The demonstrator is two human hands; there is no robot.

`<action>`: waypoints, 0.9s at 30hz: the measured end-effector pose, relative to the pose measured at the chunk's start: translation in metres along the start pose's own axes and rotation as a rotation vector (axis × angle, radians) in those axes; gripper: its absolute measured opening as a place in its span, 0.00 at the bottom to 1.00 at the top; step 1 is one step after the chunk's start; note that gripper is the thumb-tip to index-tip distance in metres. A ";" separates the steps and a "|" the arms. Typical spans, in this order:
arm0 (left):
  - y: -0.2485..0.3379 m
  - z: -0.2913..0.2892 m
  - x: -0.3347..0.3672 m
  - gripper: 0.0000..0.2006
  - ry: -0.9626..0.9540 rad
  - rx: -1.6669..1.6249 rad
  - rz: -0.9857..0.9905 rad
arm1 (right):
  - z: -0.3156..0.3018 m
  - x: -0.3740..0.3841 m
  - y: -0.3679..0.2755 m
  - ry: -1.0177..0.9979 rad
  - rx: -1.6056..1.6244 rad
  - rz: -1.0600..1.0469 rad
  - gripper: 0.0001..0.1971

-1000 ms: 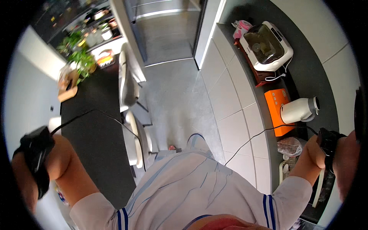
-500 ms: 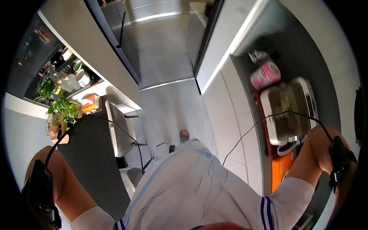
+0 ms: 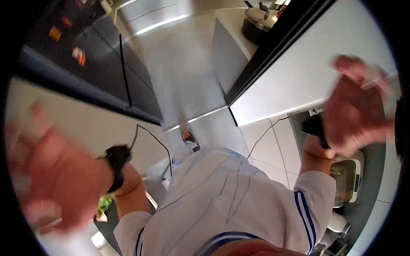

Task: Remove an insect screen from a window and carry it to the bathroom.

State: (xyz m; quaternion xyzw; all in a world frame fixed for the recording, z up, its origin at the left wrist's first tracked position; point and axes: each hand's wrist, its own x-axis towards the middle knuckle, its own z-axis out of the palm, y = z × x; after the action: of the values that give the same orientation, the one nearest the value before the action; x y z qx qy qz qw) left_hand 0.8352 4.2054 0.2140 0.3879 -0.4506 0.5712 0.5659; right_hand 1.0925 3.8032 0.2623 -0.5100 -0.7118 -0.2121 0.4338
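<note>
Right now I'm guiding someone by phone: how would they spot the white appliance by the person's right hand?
Find the dark counter along the right wall. Just below the raised, blurred right hand sits a white boxy appliance. It alone has an open, brownish tray-like top.

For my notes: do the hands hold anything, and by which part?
Nothing seems held: left hand and right hand are raised with fingers spread, though blurred.

The right hand [image 3: 356, 106] is raised in open air before the white cupboard front [image 3: 299, 72], fingers spread, nothing between them. Below it, the white appliance [image 3: 348, 175] occupies the dark counter [image 3: 373, 179] and blocks a straight drop. The left hand [image 3: 51, 179] (badly blurred) seems to hang free near a pale surface [image 3: 64, 123]. The grey floor [image 3: 179, 64] runs open between the dark cabinets [image 3: 94, 72] and the pot [image 3: 260, 21].
</note>
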 end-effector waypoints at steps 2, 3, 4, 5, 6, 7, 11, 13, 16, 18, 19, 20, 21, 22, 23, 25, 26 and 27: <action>-0.134 -0.062 -0.024 0.41 0.022 0.371 -0.412 | 0.062 -0.007 0.106 0.154 0.201 0.189 0.31; -0.205 -0.109 -0.050 0.34 0.124 0.300 -0.602 | 0.076 -0.027 0.153 0.202 0.156 0.330 0.34; -0.260 -0.142 -0.069 0.31 0.160 0.270 -0.708 | 0.091 -0.030 0.193 0.254 0.136 0.491 0.35; -0.310 -0.169 -0.086 0.28 0.191 0.235 -0.814 | 0.104 -0.033 0.229 0.311 0.113 0.649 0.36; -0.353 -0.190 -0.097 0.29 0.149 0.294 -0.904 | 0.115 -0.042 0.269 0.358 0.108 0.762 0.36; -0.394 -0.209 -0.108 0.30 0.105 0.362 -0.990 | 0.127 -0.052 0.311 0.406 0.113 0.872 0.36; -0.542 -0.288 -0.154 0.29 0.036 0.313 -1.127 | 0.154 -0.080 0.462 0.570 0.102 1.012 0.29; -0.603 -0.323 -0.175 0.28 0.055 0.377 -1.215 | 0.168 -0.093 0.533 0.630 0.228 1.049 0.27; -0.698 -0.384 -0.215 0.27 -0.002 0.338 -1.293 | 0.193 -0.138 0.649 0.528 0.158 1.177 0.22; -0.727 -0.407 -0.218 0.26 0.013 0.310 -1.405 | 0.204 -0.141 0.666 0.443 0.121 1.320 0.21; -0.733 -0.420 -0.222 0.26 -0.019 0.269 -1.421 | 0.201 -0.138 0.658 0.461 0.065 1.429 0.19; -0.741 -0.432 -0.224 0.26 -0.014 0.248 -1.477 | 0.187 -0.137 0.659 0.466 0.011 1.513 0.17; -0.762 -0.436 -0.224 0.26 -0.016 0.219 -1.539 | 0.169 -0.148 0.654 0.585 -0.108 1.492 0.16; -0.785 -0.432 -0.217 0.26 -0.026 0.152 -1.527 | 0.151 -0.163 0.644 0.694 -0.225 1.469 0.16; -0.798 -0.427 -0.216 0.26 -0.045 0.125 -1.542 | 0.134 -0.167 0.622 0.861 -0.375 1.355 0.17; -0.831 -0.416 -0.213 0.24 -0.194 0.039 -1.554 | 0.099 -0.165 0.561 1.047 -0.741 1.243 0.13; -0.843 -0.413 -0.214 0.24 -0.239 -0.007 -1.559 | 0.081 -0.182 0.520 1.154 -0.857 1.166 0.13; -0.853 -0.409 -0.218 0.25 -0.279 -0.050 -1.589 | 0.067 -0.195 0.481 1.254 -0.972 1.078 0.13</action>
State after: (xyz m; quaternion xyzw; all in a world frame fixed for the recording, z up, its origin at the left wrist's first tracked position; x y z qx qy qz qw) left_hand 1.7252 4.4908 -0.0486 0.6472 -0.1194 -0.0656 0.7500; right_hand 1.5237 3.9347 -0.0040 -0.6869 0.1461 -0.4903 0.5162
